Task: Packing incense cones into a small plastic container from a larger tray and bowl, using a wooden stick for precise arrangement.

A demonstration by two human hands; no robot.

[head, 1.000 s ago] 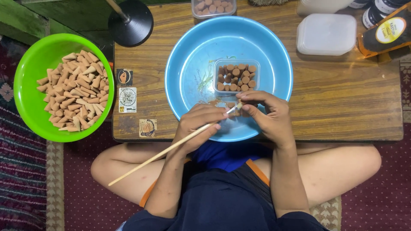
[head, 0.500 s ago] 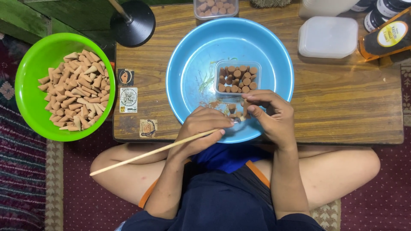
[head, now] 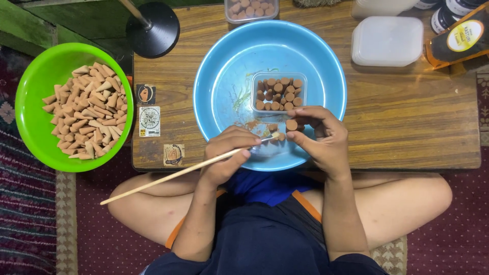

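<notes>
Left hand (head: 226, 155) grips a thin stick (head: 178, 173), tip pointing right at the cone (head: 291, 125) pinched by right hand (head: 321, 137)

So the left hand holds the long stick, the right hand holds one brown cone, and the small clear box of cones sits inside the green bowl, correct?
Not quite. The head view shows the small clear box inside the blue bowl; the green bowl holds loose cones. The left hand does hold the long stick, and the right hand one brown cone.
</notes>
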